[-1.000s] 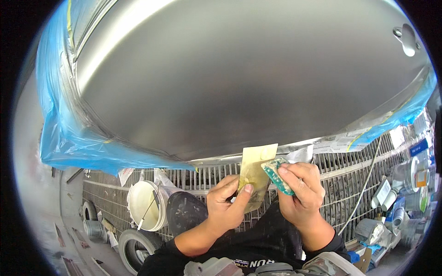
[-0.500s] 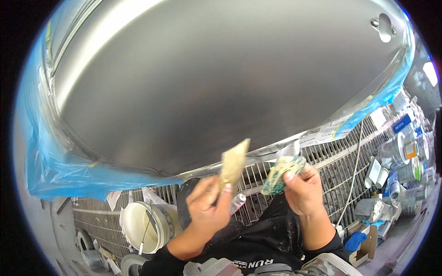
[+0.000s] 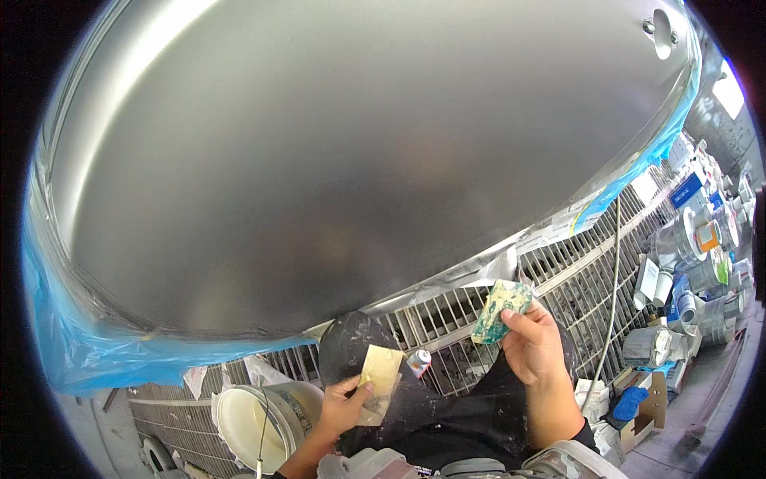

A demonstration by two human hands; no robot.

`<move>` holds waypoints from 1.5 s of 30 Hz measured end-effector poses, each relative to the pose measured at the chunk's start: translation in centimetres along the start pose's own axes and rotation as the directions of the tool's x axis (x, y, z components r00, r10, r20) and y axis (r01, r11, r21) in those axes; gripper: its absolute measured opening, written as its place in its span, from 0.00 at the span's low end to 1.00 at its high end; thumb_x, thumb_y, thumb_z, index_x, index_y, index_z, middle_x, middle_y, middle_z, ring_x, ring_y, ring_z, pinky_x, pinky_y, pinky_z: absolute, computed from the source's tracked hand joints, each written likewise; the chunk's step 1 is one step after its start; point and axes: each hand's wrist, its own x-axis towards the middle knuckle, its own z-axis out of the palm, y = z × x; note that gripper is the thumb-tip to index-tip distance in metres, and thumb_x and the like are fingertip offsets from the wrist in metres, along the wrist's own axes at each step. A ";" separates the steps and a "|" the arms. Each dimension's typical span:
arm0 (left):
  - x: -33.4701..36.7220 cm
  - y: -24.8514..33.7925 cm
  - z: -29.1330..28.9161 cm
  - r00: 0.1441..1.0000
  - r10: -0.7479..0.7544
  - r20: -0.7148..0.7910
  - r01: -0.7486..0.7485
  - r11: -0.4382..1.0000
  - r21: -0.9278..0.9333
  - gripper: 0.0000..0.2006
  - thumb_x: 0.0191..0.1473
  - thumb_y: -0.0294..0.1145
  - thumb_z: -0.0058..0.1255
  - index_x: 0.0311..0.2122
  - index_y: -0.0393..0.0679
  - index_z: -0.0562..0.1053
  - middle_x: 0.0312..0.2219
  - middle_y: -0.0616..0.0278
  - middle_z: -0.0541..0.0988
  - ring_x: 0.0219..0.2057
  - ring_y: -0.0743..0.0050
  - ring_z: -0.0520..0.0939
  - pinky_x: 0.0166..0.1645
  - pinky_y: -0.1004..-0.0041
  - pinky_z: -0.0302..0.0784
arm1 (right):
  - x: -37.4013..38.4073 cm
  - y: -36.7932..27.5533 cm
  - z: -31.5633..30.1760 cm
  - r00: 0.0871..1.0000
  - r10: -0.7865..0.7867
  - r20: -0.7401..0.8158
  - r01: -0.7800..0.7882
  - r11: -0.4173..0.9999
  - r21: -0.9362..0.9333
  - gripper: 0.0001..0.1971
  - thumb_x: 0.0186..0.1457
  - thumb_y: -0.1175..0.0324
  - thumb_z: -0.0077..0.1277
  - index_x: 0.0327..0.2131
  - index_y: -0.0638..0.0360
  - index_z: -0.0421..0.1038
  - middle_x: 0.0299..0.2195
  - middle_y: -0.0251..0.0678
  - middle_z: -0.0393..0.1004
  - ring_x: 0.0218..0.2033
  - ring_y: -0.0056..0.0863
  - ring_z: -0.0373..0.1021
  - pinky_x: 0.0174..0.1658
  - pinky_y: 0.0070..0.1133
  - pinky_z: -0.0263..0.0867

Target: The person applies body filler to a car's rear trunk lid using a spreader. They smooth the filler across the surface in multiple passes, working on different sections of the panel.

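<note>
Slatted metal floor grating (image 3: pixel 574 271) with a round white bucket (image 3: pixel 294 399) on it

A slatted metal grating (image 3: pixel 578 291) spans the foreground — grey floor (image 3: pixel 714 391) alongside.

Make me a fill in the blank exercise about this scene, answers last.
The left hand holds a flat ____ strip.
The right hand holds a mottled piece, cream and ____.
The plastic sheeting edging the grey panel is ____.
The pale bucket is on the person's ____ side.
Missing words: yellow; green; blue; left.
</note>
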 end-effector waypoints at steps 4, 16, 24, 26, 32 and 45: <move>0.6 -1.4 -1.2 0.998 -0.017 0.066 0.017 1.000 0.002 0.14 0.64 0.30 0.59 0.52 0.35 0.80 0.38 0.68 0.86 0.38 0.88 0.79 0.45 0.79 0.77 | 0.4 0.0 1.1 0.986 -0.166 -0.001 0.163 0.971 -0.175 0.13 0.58 0.84 0.55 0.48 0.69 0.75 0.44 0.42 0.82 0.45 0.30 0.78 0.52 0.28 0.72; 1.9 -2.4 -1.5 0.993 0.065 0.101 -0.062 0.997 -0.036 0.13 0.64 0.28 0.57 0.50 0.34 0.81 0.38 0.69 0.85 0.38 0.86 0.80 0.45 0.76 0.76 | 6.0 -7.5 14.7 -0.029 -0.450 0.893 0.716 -0.633 -0.296 0.23 0.36 0.80 0.61 0.42 0.56 0.83 0.42 0.38 0.77 0.43 0.40 0.74 0.48 0.33 0.72; 1.8 -2.5 -1.2 0.992 0.098 0.086 -0.099 0.995 0.008 0.12 0.63 0.27 0.57 0.49 0.34 0.82 0.38 0.70 0.85 0.38 0.85 0.80 0.45 0.76 0.77 | 8.7 -8.7 17.6 -0.103 -0.482 0.870 0.727 -0.633 -0.265 0.21 0.37 0.80 0.63 0.40 0.50 0.84 0.42 0.32 0.76 0.45 0.38 0.71 0.49 0.31 0.70; 1.8 -2.6 -1.4 0.990 0.108 0.092 -0.104 0.994 -0.042 0.12 0.63 0.27 0.57 0.49 0.35 0.82 0.37 0.70 0.85 0.37 0.85 0.80 0.44 0.76 0.77 | 8.7 -8.3 16.9 -0.063 -0.473 0.879 0.729 -0.623 -0.283 0.21 0.37 0.80 0.63 0.40 0.50 0.84 0.43 0.31 0.76 0.45 0.38 0.71 0.49 0.31 0.70; 1.7 -2.9 -1.7 0.987 0.123 0.104 -0.115 0.990 -0.081 0.12 0.63 0.27 0.57 0.49 0.35 0.82 0.36 0.70 0.85 0.36 0.86 0.79 0.43 0.77 0.77 | 7.7 -7.7 15.8 0.022 -0.439 0.898 0.750 -0.587 -0.305 0.22 0.37 0.80 0.62 0.41 0.50 0.84 0.43 0.32 0.75 0.45 0.38 0.71 0.48 0.32 0.70; 1.9 -3.7 -2.1 0.982 0.143 0.122 -0.134 0.988 -0.079 0.12 0.62 0.28 0.59 0.49 0.34 0.82 0.38 0.68 0.86 0.38 0.87 0.80 0.45 0.78 0.77 | 8.7 -7.1 16.5 -0.060 -0.439 0.897 0.746 -0.617 -0.252 0.23 0.35 0.80 0.61 0.40 0.48 0.84 0.42 0.33 0.74 0.46 0.40 0.69 0.52 0.34 0.67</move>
